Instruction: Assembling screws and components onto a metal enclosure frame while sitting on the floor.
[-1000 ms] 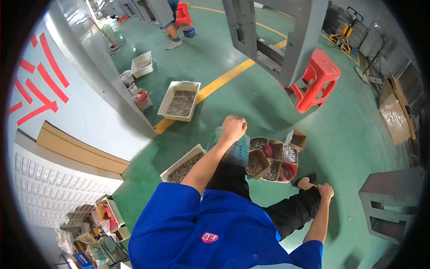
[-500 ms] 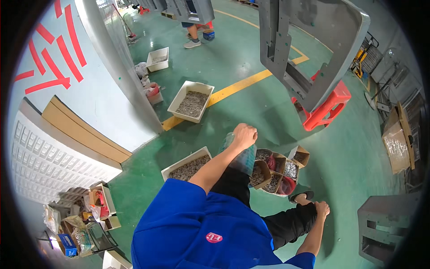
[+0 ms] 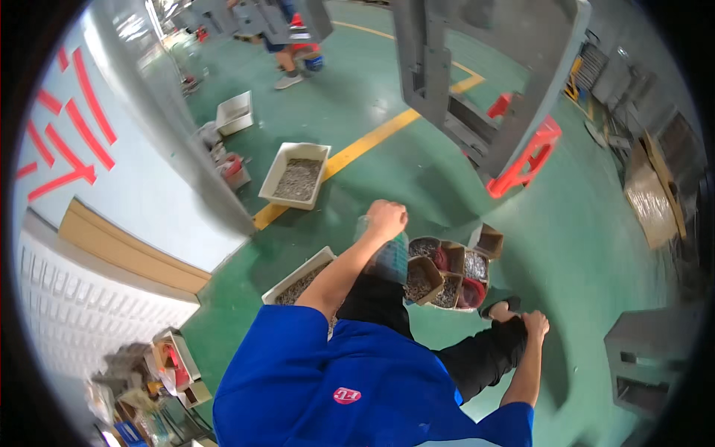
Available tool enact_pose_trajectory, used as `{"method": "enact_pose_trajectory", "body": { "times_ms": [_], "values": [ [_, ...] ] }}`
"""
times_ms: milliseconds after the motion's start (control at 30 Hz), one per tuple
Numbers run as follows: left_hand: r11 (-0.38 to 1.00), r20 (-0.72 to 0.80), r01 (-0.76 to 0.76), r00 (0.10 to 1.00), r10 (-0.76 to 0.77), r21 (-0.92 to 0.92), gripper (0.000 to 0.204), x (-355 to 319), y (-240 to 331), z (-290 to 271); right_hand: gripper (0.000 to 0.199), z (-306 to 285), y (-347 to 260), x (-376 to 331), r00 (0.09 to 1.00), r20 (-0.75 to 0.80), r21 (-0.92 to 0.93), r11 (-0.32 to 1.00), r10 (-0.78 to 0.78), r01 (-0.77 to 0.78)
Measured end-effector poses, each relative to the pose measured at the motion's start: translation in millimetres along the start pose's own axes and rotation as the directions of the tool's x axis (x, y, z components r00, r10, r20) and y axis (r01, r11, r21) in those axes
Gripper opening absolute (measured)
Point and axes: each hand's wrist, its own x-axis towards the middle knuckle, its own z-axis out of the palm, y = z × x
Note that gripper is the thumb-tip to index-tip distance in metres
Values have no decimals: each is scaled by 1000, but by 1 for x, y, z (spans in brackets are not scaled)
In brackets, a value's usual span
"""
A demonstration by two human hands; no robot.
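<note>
The left hand's (image 3: 387, 220) grip is curled at a see-through greenish plastic piece (image 3: 391, 262) by the left knee; whether it holds it, I cannot tell. The right hand (image 3: 535, 324) rests on the right knee, its grip unclear. Cartons (image 3: 433, 293) of small parts cluster between them on the green floor (image 3: 357, 86). Leftward, toward the floor's white-panelled edge, stand two pale bins (image 3: 287, 201).

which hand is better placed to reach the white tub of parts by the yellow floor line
Likely the left hand: it is out in front, nearer the white tub, while the right hand rests on the knee, farther off.
</note>
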Motion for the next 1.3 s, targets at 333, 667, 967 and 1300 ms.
{"method": "enact_pose_trajectory", "body": {
  "times_ms": [333,667,967,1300],
  "values": [
    [930,192,199,971,-144,-309,15,38,23,-16,38,-10,-5,-4,1000,7,0,1000,19,-19],
    [789,-134,-37,989,-59,-613,90,140,172,-57,39,-9,-6,-5,1000,-7,-28,999,23,-23],
    [849,60,22,998,11,-528,71,186,226,-66,38,-6,-4,-5,1000,-19,17,1000,20,-20],
    [698,263,65,948,180,-713,59,140,154,-138,33,-5,-2,-4,996,-91,33,999,-10,13]
  ]
}}
